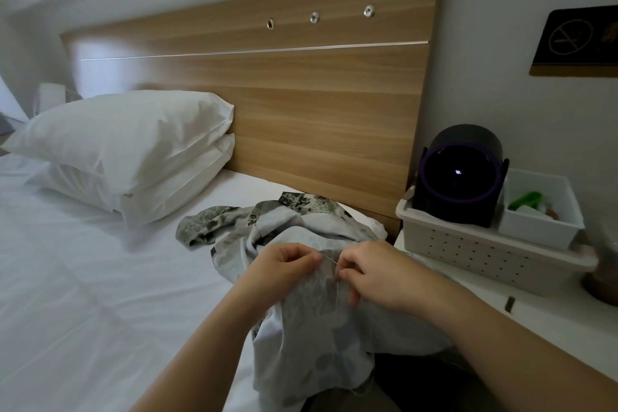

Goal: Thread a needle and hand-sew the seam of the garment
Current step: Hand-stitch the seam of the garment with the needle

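Head view: at lower centre, the crumpled grey-green floral garment [301, 328] lay bunched on the white bed [100, 278], draping toward the viewer. The left hand [284, 264] pinched a fold of it; the right hand [371, 273] appeared to pinch the thin needle [329, 261] between them. Holding the seam taut and taking short, even stitches would serve best.

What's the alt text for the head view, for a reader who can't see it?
A left hand pinches a grey-green patterned garment while the right hand pinches a thin metal needle at the fabric, over a white-sheeted bed. Behind are stacked white pillows and a wooden headboard; to the right, a black round device sits in a white perforated basket.
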`<state>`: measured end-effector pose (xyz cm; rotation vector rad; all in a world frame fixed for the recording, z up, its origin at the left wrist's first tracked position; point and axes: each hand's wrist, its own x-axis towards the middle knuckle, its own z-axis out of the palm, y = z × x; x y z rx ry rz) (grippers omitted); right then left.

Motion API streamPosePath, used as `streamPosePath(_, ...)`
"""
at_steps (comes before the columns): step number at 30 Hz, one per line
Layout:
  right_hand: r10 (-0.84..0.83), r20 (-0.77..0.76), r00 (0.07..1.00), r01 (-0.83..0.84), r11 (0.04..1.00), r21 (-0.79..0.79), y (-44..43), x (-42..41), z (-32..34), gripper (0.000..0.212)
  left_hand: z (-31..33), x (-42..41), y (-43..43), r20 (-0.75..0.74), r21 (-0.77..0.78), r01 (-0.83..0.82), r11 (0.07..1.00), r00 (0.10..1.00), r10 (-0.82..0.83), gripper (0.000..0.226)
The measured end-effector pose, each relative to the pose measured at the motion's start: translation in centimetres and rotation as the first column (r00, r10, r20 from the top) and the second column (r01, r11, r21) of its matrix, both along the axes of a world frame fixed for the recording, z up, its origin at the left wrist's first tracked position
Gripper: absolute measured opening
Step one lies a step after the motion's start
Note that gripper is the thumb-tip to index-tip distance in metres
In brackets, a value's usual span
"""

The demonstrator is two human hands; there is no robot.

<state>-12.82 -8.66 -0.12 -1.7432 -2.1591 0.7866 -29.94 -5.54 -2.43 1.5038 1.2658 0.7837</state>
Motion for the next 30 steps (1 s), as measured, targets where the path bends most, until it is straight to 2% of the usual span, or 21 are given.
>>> streamPosePath(14,-0.018,0.023,1.0,0.019,0.999,-0.035,0.2,-0.2,0.0,0.023,-0.3,-0.2,0.3,0.007,0.038,-0.005,0.999,1.0,0.005,0.021)
streamPosePath(21,-0.03,0.008,1.0,0.03,1.0,-0.008,0.6,-0.6,-0.2,0.026,-0.7,0.3,0.1,-0.064,0.236,-0.08,0.969,0.993,0.097,0.024)
streamPosePath(26,-0.103,-0.155,0.982,0.105,0.994,0.005,1.0,-1.4,-0.2,0.026,-0.7,0.9,-0.5,-0.087,0.375,-0.079,0.924,0.989,0.12,0.021)
streamPosePath(30,-0.111,-0.431,0.895,0.131,0.991,0.017,0.6,-1.1,-0.2,0.003,-0.7,0.7,-0.2,-0.005,0.31,-0.19,0.932,0.98,0.201,0.017)
